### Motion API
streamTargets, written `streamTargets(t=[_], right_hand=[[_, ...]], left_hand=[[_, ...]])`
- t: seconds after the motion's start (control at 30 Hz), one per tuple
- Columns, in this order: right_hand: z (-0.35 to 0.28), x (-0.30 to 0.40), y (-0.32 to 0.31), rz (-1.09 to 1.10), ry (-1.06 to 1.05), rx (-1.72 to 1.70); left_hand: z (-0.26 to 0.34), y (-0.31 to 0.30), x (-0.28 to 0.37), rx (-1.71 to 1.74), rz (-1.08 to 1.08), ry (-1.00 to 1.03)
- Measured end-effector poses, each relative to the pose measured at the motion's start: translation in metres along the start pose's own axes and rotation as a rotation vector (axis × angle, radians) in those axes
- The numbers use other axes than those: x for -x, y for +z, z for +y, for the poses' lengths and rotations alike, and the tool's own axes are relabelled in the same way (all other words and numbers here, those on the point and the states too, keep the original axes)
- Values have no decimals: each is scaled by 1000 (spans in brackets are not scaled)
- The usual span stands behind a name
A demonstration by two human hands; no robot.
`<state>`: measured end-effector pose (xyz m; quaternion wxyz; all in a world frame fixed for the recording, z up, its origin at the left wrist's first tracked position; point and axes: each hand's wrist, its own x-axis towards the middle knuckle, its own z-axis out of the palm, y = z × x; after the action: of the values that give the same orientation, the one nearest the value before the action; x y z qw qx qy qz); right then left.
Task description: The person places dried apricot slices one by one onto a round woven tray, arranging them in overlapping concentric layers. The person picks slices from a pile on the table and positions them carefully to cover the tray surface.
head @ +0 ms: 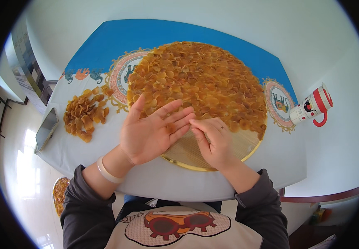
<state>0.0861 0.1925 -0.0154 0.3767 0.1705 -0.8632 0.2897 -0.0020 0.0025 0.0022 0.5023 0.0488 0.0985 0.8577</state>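
Observation:
My left hand point(150, 135) is palm up over the near left part of a round woven tray point(185, 152), its fingers spread, with one amber dried slice point(171, 128) lying at the base of its fingers. My right hand point(215, 140) has its thumb and forefinger pinched together at the left fingertips; whether something is between them is too small to tell. Overlapping amber-brown dried slices point(195, 77) cover most of the tray. Bare weave shows at its near edge, below the hands. A loose pile of similar slices point(81, 115) lies on the tablecloth to the left.
A smartphone point(47, 129) stands tilted at the table's left edge. A white and red cup with a handle point(311, 105) is at the right. The patterned tablecloth point(129, 28) is blue and white. Another container of slices point(60, 196) is low at the left.

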Motion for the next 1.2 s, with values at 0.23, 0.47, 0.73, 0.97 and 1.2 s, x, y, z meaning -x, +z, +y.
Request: streamTargets(t=[0.23, 0.47, 0.73, 0.97, 1.2], right_hand=[[-10, -5, -1, -25, -46, 22], [-21, 0, 10, -59, -22, -6], [-21, -4, 3, -73, 51, -67], [2, -12, -45, -167, 322, -111], [3, -5, -35, -400, 299, -11]], left_hand=[[-1, -9, -1, -69, -54, -68], [-5, -7, 2, -170, -40, -126], [-4, -6, 1, -202, -118, -127], [6, -6, -2, -127, 5, 231], [12, -9, 1, -110, 55, 255]])
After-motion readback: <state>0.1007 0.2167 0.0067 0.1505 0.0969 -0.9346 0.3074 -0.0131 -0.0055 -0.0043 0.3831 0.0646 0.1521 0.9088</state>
